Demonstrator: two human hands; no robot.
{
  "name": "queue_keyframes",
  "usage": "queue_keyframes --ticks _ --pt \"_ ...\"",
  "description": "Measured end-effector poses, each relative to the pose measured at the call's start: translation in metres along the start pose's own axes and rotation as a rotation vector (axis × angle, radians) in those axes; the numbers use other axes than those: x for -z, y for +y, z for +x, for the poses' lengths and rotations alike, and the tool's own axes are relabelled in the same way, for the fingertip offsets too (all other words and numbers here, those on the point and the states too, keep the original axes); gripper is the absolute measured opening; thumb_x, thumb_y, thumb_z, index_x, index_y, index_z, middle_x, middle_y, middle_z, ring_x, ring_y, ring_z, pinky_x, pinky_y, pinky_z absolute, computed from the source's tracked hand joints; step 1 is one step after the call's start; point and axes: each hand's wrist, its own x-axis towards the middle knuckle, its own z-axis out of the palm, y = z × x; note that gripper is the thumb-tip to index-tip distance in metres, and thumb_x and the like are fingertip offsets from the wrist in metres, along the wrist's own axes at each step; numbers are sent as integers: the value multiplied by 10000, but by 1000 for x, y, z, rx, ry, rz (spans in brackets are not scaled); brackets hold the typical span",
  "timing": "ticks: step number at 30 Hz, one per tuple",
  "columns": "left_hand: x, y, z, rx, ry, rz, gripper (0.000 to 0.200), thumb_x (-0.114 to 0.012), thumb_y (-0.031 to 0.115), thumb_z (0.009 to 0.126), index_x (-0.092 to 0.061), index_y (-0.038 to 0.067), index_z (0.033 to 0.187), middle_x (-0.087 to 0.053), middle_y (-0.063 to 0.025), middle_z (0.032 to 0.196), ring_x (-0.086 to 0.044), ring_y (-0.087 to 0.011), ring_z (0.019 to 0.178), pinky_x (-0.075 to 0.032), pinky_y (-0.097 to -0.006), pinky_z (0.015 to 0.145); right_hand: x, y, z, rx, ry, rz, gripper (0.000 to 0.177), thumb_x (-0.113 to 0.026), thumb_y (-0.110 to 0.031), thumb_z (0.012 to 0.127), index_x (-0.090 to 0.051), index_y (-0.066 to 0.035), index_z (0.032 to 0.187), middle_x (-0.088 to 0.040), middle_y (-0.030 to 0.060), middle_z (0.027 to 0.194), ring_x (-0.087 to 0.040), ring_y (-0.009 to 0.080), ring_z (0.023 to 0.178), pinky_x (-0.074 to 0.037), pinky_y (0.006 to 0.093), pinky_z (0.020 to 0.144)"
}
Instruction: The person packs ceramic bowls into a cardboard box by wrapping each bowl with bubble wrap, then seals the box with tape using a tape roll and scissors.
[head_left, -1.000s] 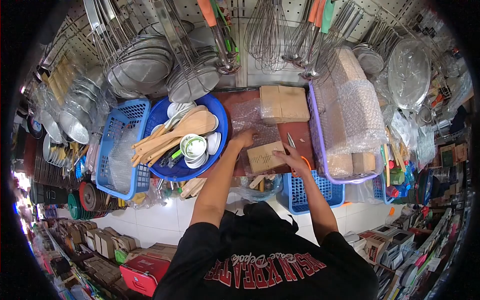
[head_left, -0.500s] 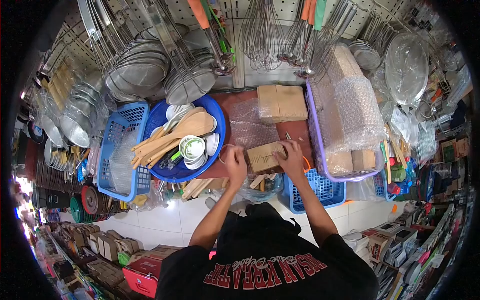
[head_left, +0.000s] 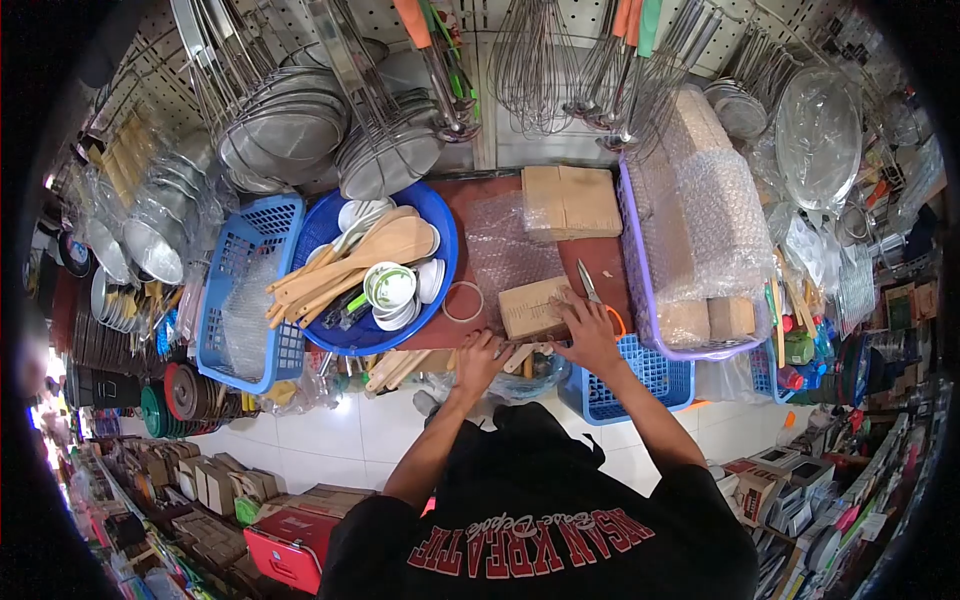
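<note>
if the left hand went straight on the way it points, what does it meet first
Probably the near edge of the small cardboard box, just ahead of the left hand. The pale ring lies off to the left of that line. Depth is unclear here.

Bench point(head_left: 478, 198) centre: small box point(head_left: 533, 308) near the front edge, lying on the bubble wrap sheet point(head_left: 500, 245). Ring point(head_left: 463, 301) left of the box, scissors point(head_left: 592, 290) just right of it. Cardboard stack point(head_left: 570, 200) behind, against the wall. Basin point(head_left: 448, 235) left of the sheet, with spoons point(head_left: 370, 250) and cups point(head_left: 390, 288) in it. Left basket point(head_left: 270, 215) beside the basin. Right basket point(head_left: 636, 250) at the bench's right end, bundles point(head_left: 715, 220) in it. Whisks point(head_left: 535, 70) hang behind. Right hand point(head_left: 590, 335) on the box's near right corner, left hand point(head_left: 480, 355) at the front edge.
</note>
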Motion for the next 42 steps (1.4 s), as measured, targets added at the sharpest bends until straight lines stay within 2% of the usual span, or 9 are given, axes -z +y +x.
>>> queue_keyframes --ticks 5,14,17,23,29,32,35,38,42 --pt "-1 -7 2 -79 -37 -32 134 -717 190 831 -680 61 821 -619 -98 864 -623 -304 862 -501 -435 758 -14 8 -3 26 -17 -67 797 -834 -383 723 -514 -158 1418 -433 111 1480 -505 330 1198 -379 503 1063" --pt "6 1 1 -178 -3 86 99 -692 177 831 -711 105 896 -627 -59 869 -625 -259 853 -498 -406 757 -11 9 4 80 -76 -168 781 -770 -417 790 -470 -131 1452 -437 128 1462 -503 319 1182 -348 494 1044" --pt "6 8 0 -240 -2 61 124 -721 182 836 -728 83 910 -657 -59 871 -650 -266 817 -518 -377 741 -18 12 5 111 -2 -187 801 -830 -422 718 -520 -135 1399 -466 110 1431 -519 311 1130 -364 484 1025" --pt "-7 15 2 -203 60 62 95 -698 172 843 -713 124 924 -668 -24 747 -687 -230 637 -536 -378 581 -19 10 5 103 7 -215 800 -831 -423 718 -524 -122 1392 -472 112 1424 -522 300 1121 -366 484 1023" --pt "-14 17 -2 -144 -14 130 123 -695 178 850 -708 136 964 -698 -35 753 -683 -211 558 -534 -352 488 -31 17 5 122 45 -212 763 -828 -420 724 -549 -120 1367 -478 111 1417 -524 294 1112 -370 487 1015" --pt "-19 20 -6 -88 -67 48 208 -699 184 850 -705 163 1057 -705 -16 868 -712 -206 766 -558 -377 653 -35 24 6 160 78 -175 761 -841 -396 708 -556 -117 1357 -494 111 1405 -536 296 1112 -377 484 996" --pt "-20 24 -9 -242 92 126 336 -739 239 825 -692 187 1153 -640 -51 1161 -604 -244 1135 -476 -468 908 -33 28 7 177 45 -147 772 -858 -364 683 -560 -114 1350 -516 110 1388 -548 285 1128 -385 474 974" --pt "-26 27 -6 -253 340 113 404 -809 307 795 -686 190 1162 -471 -94 1345 -386 -329 1348 -309 -549 1060 -34 30 9 206 70 -146 790 -870 -339 662 -558 -121 1354 -529 109 1377 -555 264 1152 -391 461 958" --pt "-9 29 18 -168 184 114 555 -819 368 767 -640 157 1247 -365 -163 1472 -299 -377 1421 -243 -600 1104 -27 28 9 213 46 -132 724 -827 -369 711 -563 -126 1340 -532 109 1376 -550 251 1144 -380 445 962"
